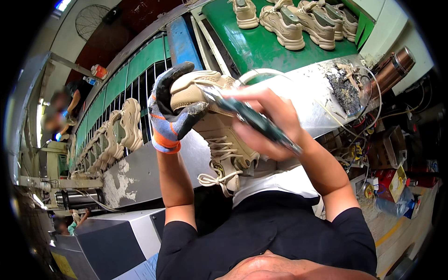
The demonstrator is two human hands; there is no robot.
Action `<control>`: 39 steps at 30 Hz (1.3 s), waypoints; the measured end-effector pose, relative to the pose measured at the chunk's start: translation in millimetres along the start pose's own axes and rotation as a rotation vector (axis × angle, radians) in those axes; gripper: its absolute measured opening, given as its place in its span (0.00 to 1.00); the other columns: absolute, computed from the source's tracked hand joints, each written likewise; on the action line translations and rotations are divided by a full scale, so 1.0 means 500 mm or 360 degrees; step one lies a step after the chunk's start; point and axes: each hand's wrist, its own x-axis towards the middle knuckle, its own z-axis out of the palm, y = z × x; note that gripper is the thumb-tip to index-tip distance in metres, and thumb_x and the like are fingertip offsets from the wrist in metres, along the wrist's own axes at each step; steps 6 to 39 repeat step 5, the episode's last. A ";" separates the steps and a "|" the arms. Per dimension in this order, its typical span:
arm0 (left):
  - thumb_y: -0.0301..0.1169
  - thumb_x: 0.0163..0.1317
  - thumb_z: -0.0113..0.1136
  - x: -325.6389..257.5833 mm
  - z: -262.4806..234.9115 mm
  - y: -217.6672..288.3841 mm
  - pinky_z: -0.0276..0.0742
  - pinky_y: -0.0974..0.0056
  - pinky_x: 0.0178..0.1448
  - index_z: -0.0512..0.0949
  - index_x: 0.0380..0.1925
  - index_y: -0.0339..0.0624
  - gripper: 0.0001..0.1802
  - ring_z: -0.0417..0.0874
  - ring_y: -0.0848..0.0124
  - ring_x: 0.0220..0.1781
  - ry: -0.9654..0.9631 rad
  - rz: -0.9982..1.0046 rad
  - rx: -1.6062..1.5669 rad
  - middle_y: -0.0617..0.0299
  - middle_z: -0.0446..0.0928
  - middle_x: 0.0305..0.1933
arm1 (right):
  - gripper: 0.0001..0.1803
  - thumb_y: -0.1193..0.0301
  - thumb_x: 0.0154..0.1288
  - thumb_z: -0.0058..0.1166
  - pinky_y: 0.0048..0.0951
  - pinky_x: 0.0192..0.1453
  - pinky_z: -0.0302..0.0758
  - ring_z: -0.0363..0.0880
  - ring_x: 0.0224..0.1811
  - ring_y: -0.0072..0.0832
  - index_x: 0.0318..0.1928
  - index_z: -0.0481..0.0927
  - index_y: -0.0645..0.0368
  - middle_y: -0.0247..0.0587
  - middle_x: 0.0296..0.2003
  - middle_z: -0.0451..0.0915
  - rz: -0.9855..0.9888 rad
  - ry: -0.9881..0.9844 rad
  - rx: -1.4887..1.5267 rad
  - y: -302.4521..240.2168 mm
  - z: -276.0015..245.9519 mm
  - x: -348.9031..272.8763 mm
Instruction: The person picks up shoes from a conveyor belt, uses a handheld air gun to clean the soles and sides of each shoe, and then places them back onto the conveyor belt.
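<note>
A beige lace-up sneaker (217,128) is held over the work surface, its toe end pointing away from me and its knotted laces hanging toward my body. My left hand (170,107), in a grey, orange and black work glove, is closed round the toe end. In my bare right hand (277,114) is a slim hand tool (259,121) with a dark green handle and a metallic tip, slightly blurred. Its tip meets or nearly meets the sneaker's toe edge; contact cannot be made out. My right fingers partly cover the tool and the sneaker's side.
Several beige sneakers stand on a green belt (233,51) beyond the hands. More line a wire rack (123,88) at the left. A brown metal flask (396,65) stands at the right behind a loose cable. At far left, another person's arm (74,100) shows.
</note>
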 end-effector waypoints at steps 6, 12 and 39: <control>0.32 0.50 0.71 0.020 -0.016 -0.028 0.74 0.63 0.60 0.70 0.58 0.33 0.34 0.79 0.66 0.56 0.0016 -0.0271 -0.0259 0.53 0.77 0.55 | 0.21 0.76 0.63 0.51 0.19 0.28 0.69 0.72 0.21 0.18 0.58 0.71 0.59 0.34 0.24 0.77 0.0279 0.0280 0.0467 0.079 0.037 -0.012; 0.32 0.50 0.71 0.020 -0.016 -0.028 0.74 0.63 0.60 0.70 0.58 0.33 0.34 0.79 0.66 0.56 0.0016 -0.0271 -0.0259 0.53 0.77 0.55 | 0.21 0.76 0.63 0.51 0.19 0.28 0.69 0.72 0.21 0.18 0.58 0.71 0.59 0.34 0.24 0.77 0.0279 0.0280 0.0467 0.079 0.037 -0.012; 0.32 0.50 0.71 0.020 -0.016 -0.028 0.74 0.63 0.60 0.70 0.58 0.33 0.34 0.79 0.66 0.56 0.0016 -0.0271 -0.0259 0.53 0.77 0.55 | 0.21 0.76 0.63 0.51 0.19 0.28 0.69 0.72 0.21 0.18 0.58 0.71 0.59 0.34 0.24 0.77 0.0279 0.0280 0.0467 0.079 0.037 -0.012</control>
